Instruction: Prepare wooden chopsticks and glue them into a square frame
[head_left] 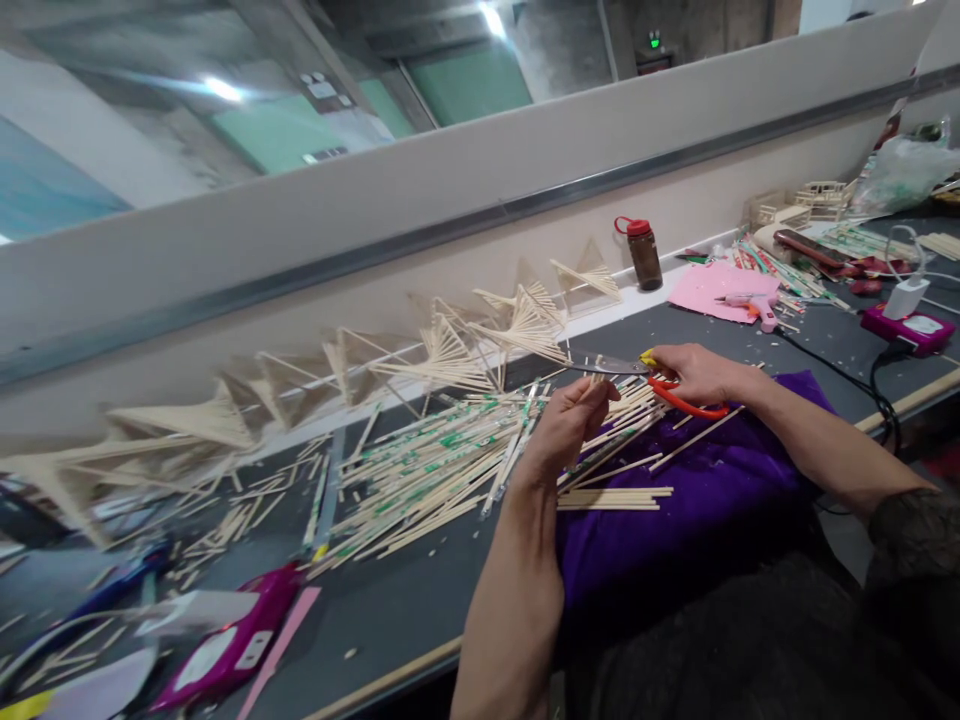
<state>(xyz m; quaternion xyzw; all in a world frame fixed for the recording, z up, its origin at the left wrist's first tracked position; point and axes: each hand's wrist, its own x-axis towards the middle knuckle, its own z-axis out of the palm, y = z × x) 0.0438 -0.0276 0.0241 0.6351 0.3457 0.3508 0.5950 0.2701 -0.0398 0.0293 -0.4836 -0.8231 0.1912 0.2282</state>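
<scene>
My right hand (694, 375) is closed on the handles of a pair of scissors (615, 365) with red and yellow grips. The blades point left, just above my left hand (576, 415). That hand is closed in a pinch, with pale wooden stick ends showing at its fingertips by the blades. Its palm side is hidden. Beneath both hands lies a pile of wooden chopsticks (450, 455), many in clear wrappers with green print. Several bare sticks (619, 498) rest on the purple cloth (720, 480) in front of me.
Fanned stick models (450, 350) line the wall. A red-lidded bottle (643, 255) stands behind. At right are a pink glue gun (754, 300) on pink paper (697, 285) and a magenta power strip (907, 328) with cables. Another magenta power strip (232, 640) and cut stick pieces (240, 520) lie left.
</scene>
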